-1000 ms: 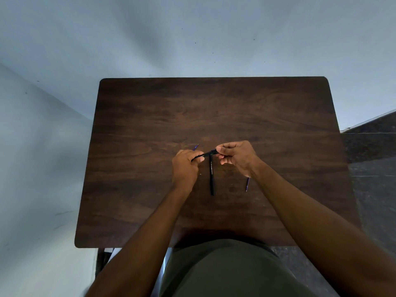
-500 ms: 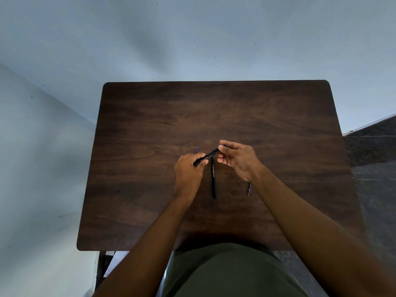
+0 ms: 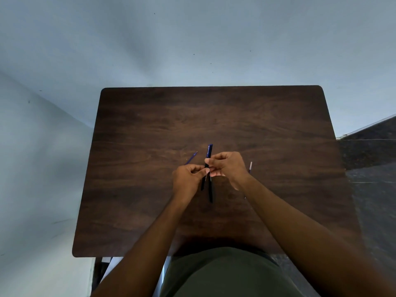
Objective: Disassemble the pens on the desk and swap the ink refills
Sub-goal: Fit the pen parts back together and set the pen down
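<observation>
Pen (image 3: 208, 155) stands nearly upright over mid-desk (image 3: 150, 125), both hands pinching it: right hand (image 3: 227, 166) grips the barrel, left hand (image 3: 188, 176) the lower end. A second barrel (image 3: 210, 191) and two refills (image 3: 191, 157) (image 3: 250, 166) lie beside. Seemingly mid-disassembly; next calls for pulling the halves straight apart

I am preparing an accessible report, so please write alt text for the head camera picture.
Two bare hands, left hand and right hand, hold a dark pen together above a dark wooden desk. A second dark pen lies on the desk beneath them, with a thin refill to the left and another refill to the right.
</observation>
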The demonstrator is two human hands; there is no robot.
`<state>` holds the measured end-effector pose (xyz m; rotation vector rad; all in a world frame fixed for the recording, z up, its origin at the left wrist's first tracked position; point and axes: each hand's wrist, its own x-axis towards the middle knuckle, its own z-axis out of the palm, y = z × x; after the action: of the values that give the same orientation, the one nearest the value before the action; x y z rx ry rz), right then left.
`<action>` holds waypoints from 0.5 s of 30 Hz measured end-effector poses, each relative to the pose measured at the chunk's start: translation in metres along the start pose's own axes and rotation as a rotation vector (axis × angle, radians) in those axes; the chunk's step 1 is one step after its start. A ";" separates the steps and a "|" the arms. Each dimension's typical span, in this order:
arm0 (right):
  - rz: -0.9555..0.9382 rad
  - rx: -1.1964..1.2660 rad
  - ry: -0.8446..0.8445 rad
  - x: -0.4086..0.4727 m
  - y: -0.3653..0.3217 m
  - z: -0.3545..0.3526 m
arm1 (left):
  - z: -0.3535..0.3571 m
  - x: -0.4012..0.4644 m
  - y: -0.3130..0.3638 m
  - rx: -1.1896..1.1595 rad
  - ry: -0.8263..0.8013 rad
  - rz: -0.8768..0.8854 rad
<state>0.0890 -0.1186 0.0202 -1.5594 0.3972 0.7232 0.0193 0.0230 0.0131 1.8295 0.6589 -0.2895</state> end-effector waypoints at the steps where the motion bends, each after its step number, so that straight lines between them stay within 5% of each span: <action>1: -0.010 -0.038 0.005 0.000 0.003 0.002 | 0.001 0.000 0.001 0.000 0.001 0.007; 15: -0.015 -0.097 0.114 -0.003 0.004 0.000 | 0.011 -0.005 0.003 0.012 -0.019 0.056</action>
<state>0.0842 -0.1195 0.0185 -1.6988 0.4391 0.6517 0.0184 0.0106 0.0134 1.8515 0.5923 -0.2738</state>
